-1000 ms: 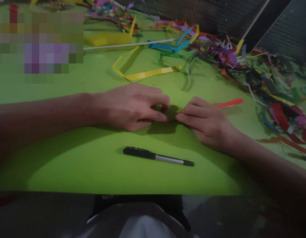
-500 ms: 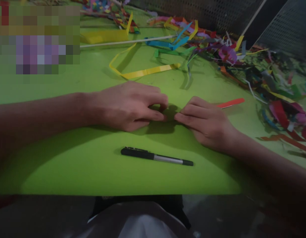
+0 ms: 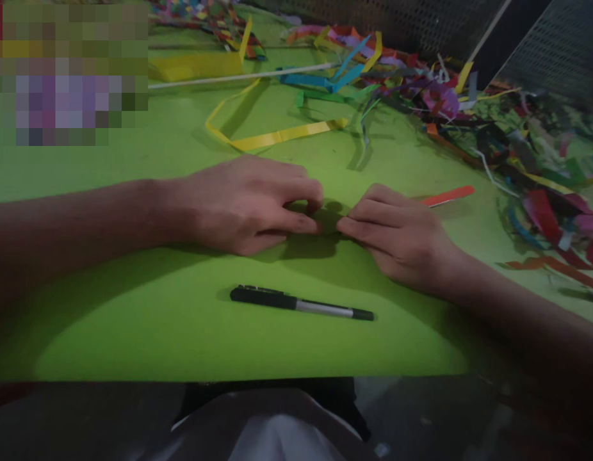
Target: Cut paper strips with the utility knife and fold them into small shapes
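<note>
Above the green tabletop [image 3: 133,346], my left hand [image 3: 253,208] rests with its fingers curled and the tips of thumb and forefinger close together. Anything between them is too small to make out. Facing it, my right hand [image 3: 397,237] is closed in a pinch, its fingertips a short gap from the left ones. A slim red piece [image 3: 450,196] with a rounded end sticks out from behind the right hand; whether the fingers grip it is hidden. Nearer me lies a capped black pen [image 3: 301,302] with a grey barrel, touched by neither hand.
Beyond my hands lie a bent yellow strip [image 3: 291,136], a blue strip [image 3: 306,80] and a thin pale stick [image 3: 219,80]. Tangled coloured strips [image 3: 541,192] run along the back and right. A dark perforated panel [image 3: 397,32] stands behind. The upper left is pixelated.
The view has shifted very slightly, so things on the table sit a little differently in it. Both hands keep nearly the same pose and place.
</note>
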### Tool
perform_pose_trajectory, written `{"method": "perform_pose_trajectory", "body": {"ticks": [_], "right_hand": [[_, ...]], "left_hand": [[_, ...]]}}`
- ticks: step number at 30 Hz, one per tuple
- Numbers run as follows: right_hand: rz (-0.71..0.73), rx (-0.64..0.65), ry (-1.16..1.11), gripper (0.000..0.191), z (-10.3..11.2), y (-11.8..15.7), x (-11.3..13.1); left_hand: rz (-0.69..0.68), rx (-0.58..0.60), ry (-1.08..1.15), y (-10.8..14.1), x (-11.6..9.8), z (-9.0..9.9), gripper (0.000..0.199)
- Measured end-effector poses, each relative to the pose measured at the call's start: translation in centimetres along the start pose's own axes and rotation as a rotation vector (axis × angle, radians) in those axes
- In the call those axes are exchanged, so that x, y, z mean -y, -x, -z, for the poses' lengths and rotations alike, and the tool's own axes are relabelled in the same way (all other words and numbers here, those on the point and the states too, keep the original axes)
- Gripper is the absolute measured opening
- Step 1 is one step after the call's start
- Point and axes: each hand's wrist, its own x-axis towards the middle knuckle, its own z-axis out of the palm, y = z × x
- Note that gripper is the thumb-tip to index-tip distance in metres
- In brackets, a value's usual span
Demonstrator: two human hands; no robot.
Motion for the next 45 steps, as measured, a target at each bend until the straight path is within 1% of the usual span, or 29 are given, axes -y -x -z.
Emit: {"method": "perform_pose_trajectory", "body": {"ticks": [2,4,8,12,15,18,20,25,28,31,34,36,39,42,45], "right_hand": [[-0.007,-0.003,0.010,0.024,0.0,-0.1,0.1],[-0.011,-0.009,0.006,0.021,0.0,-0.1,0.2],[-0.027,-0.015,0.003,0.021,0.0,-0.2,0.3],[-0.033,-0.006,0.005,0.023,0.0,-0.1,0.2],[-0.038,0.002,0.013,0.023,-0.1,0.0,0.3],[-0.032,-0.004,0.028,0.021,-0.1,0.0,0.3],[-0.027,-0.012,0.029,0.020,-0.1,-0.1,0.2],[-0.035,-0.013,0.040,0.023,-0.3,-0.1,0.4],[-0.054,-0.028,0.062,0.023,-0.5,-0.2,0.6],[-0.055,-0.040,0.068,0.022,-0.5,-0.3,1.0],[-0.056,-0.020,0.067,0.024,-0.4,-0.5,1.3],[-0.067,-0.004,0.081,0.027,-0.4,-0.6,1.5],[-0.068,0.010,0.108,0.031,-0.3,-0.7,1.7],[-0.032,-0.013,0.123,0.033,-0.6,-0.7,1.6],[-0.011,-0.066,0.111,0.031,-1.0,-0.4,1.3]], "left_hand": [[0.041,0.027,0.031,-0.1,0.0,0.1,0.034],[0.072,0.029,0.071,-0.1,0.0,0.1,0.034],[0.064,-0.028,0.128,0.0,0.0,0.0,0.031],[0.084,-0.073,0.180,0.1,0.0,-0.2,0.030],[0.094,-0.033,0.154,0.1,0.0,-0.1,0.030],[0.079,0.021,0.088,0.0,0.0,0.0,0.033],[0.063,0.028,0.051,0.0,0.0,-0.1,0.034],[-0.033,-0.068,-0.012,0.0,-0.1,-0.2,0.031],[-0.058,-0.081,-0.022,-0.1,0.0,-0.1,0.034],[-0.012,-0.035,0.001,0.0,0.0,0.0,0.034],[0.037,-0.004,0.020,0.1,0.1,-0.2,0.031],[0.047,-0.063,0.044,0.1,-0.1,-0.4,0.032],[0.112,-0.155,0.177,-0.3,-0.6,-0.5,0.034],[0.181,-0.146,0.287,-0.8,-1.2,-0.3,0.031],[0.167,-0.158,0.265,-0.9,-1.5,-0.3,0.031]]}}
